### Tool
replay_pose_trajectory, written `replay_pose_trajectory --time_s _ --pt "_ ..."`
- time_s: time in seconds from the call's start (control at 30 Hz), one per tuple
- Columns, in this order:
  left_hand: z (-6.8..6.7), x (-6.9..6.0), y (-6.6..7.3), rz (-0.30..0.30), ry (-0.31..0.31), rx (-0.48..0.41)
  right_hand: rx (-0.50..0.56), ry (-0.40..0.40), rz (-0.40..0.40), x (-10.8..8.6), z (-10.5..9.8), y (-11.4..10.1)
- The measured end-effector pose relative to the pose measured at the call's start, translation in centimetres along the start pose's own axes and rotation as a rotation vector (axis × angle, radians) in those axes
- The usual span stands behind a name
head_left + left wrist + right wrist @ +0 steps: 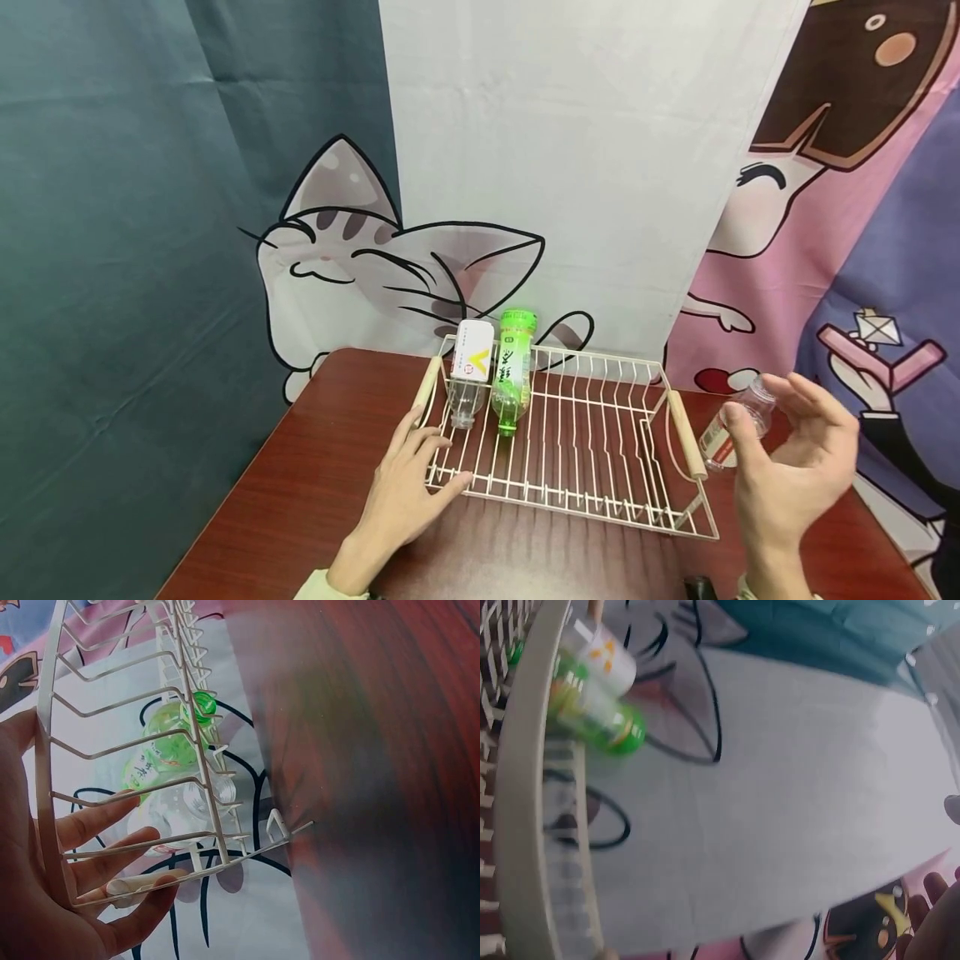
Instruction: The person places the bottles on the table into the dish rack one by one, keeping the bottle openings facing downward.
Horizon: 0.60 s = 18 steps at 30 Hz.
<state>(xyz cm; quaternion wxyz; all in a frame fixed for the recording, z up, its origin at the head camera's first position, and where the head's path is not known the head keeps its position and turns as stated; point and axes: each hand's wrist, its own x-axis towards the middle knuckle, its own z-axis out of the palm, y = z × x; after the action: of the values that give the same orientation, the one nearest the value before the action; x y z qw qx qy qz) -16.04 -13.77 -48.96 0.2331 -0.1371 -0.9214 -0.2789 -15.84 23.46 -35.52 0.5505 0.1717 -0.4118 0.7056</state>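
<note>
Your left hand (pixel 408 487), fingers spread, rests on the rack (pixel 588 402) at its near left corner, seemingly to steady it. Your right hand (pixel 798 467) curves wide about the clear bottle (pixel 720 442), just right of the rack; whether it grips, I cannot tell. In the rack's left part, the white bottle (pixel 472 358) and green bottle (pixel 513 367) lean neck-down, side by side, apparently propped by its wires.
</note>
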Motion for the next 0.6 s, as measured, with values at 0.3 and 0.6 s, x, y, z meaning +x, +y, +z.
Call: replay_pose_trajectory --time_s 0.3,0.6 --pt "-0.2 0.0 0.0 -0.011 -0.014 0.005 -0.412 0.043 -0.030 1.9 -4.2 1.0" --pt "0.0 0.0 -0.1 0.000 -0.006 0.010 -0.788 0.030 0.110 2.9 -9.6 3.7"
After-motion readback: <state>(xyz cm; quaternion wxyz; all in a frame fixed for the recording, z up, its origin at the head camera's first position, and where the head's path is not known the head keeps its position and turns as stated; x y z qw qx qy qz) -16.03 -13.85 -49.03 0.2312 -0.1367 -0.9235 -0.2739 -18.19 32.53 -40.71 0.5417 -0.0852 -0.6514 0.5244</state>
